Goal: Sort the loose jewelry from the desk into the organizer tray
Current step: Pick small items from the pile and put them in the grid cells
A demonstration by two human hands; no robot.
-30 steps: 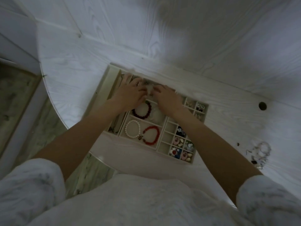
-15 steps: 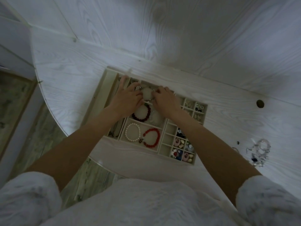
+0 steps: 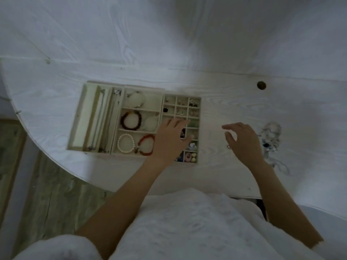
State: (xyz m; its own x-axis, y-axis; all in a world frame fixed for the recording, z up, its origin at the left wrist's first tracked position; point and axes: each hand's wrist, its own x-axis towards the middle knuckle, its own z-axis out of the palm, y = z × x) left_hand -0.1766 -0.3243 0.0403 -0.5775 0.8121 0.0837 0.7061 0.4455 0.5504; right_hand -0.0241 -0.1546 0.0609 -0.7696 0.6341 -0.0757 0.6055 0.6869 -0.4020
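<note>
Holding bracelets, the organizer tray [image 3: 78,117] sits beneath empty hands.

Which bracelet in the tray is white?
The pearl-like bracelet in the near compartment, beside the red bracelet; the dark red bracelet sits one compartment farther back.

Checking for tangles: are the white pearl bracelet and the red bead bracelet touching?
Apart. The head view shows bare tray lining between the white pearl bracelet and the red bead bracelet.
</note>
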